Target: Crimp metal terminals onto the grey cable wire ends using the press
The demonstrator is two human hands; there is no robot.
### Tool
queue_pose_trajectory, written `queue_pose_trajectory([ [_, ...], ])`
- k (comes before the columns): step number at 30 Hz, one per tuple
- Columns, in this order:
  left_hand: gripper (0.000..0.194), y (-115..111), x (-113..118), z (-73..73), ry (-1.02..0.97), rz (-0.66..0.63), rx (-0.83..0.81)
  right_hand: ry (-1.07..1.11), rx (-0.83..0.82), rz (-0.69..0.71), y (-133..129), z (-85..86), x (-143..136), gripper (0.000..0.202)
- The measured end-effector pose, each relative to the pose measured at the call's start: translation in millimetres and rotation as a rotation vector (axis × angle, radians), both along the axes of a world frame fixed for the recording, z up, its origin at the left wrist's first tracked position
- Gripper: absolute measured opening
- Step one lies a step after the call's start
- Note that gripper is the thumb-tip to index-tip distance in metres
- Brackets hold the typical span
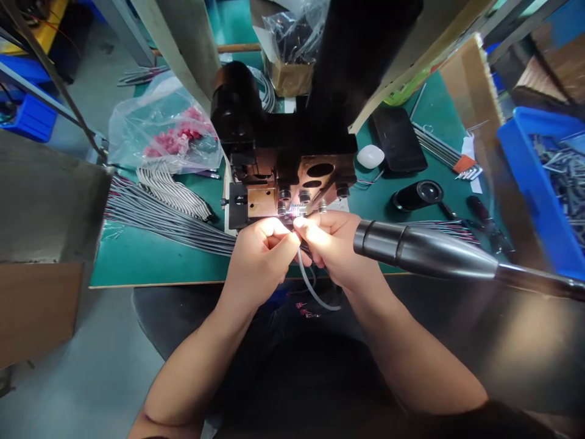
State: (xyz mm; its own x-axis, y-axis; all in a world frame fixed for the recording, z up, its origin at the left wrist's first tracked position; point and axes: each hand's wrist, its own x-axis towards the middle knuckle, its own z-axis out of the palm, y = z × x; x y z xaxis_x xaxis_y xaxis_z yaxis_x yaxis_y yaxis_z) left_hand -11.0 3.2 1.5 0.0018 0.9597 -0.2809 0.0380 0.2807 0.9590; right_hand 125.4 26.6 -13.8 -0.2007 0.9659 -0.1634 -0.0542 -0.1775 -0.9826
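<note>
A black press-like machine (283, 146) stands in the middle, its lower metal blocks brightly lit. Right at its front, my left hand (262, 253) and my right hand (336, 247) meet with fingers pinched together. A grey cable (313, 292) hangs down in a curve from between them. My right hand is closed on this cable near its upper end. The fingertips of my left hand are pressed together beside it, and what they pinch is lost in the glare. Small pink-and-clear pieces (305, 310) show below the hands, by the cable's lower part.
Bundled grey cables (169, 216) and a plastic bag of pink parts (169, 131) lie left on the green table (132, 259). A metal lamp (425, 251) reaches in from the right. Behind it are a black cylinder (418, 195), hex keys (445, 152) and a blue bin (525, 177).
</note>
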Motion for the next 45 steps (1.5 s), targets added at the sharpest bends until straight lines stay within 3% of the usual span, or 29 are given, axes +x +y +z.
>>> queue_pose_trajectory([
  [5,0.023,-0.1,2.2,0.0,-0.121,-0.003,-0.004,-0.008,0.061,0.015,2.0,4.1,1.8,0.052],
  [9,0.025,1.1,1.7,0.6,-0.193,-0.023,-0.046,-0.180,0.112,0.030,-1.1,8.6,7.1,0.047],
  [12,0.024,2.2,0.6,0.9,-0.199,-0.020,-0.083,-0.425,0.297,-0.102,-5.8,2.9,13.7,0.026],
  [14,0.024,2.9,0.3,1.4,-0.191,-0.023,-0.095,-0.575,0.481,-0.103,-7.3,-4.4,19.4,0.010],
  [18,0.024,3.7,0.9,3.4,-0.170,-0.045,-0.096,-0.834,0.796,0.051,-4.5,-15.1,29.4,0.017],
  [22,0.023,2.3,2.3,4.9,-0.162,-0.043,-0.077,-0.896,0.939,0.053,-0.6,-13.4,32.0,0.013],
  [29,0.018,-1.0,2.9,4.3,-0.142,-0.036,-0.048,-0.955,1.005,0.012,0.6,-3.6,28.3,0.011],
  [45,0.018,-1.4,1.0,2.6,-0.125,-0.023,-0.048,-0.930,1.012,0.018,2.3,1.7,27.5,0.012],
])
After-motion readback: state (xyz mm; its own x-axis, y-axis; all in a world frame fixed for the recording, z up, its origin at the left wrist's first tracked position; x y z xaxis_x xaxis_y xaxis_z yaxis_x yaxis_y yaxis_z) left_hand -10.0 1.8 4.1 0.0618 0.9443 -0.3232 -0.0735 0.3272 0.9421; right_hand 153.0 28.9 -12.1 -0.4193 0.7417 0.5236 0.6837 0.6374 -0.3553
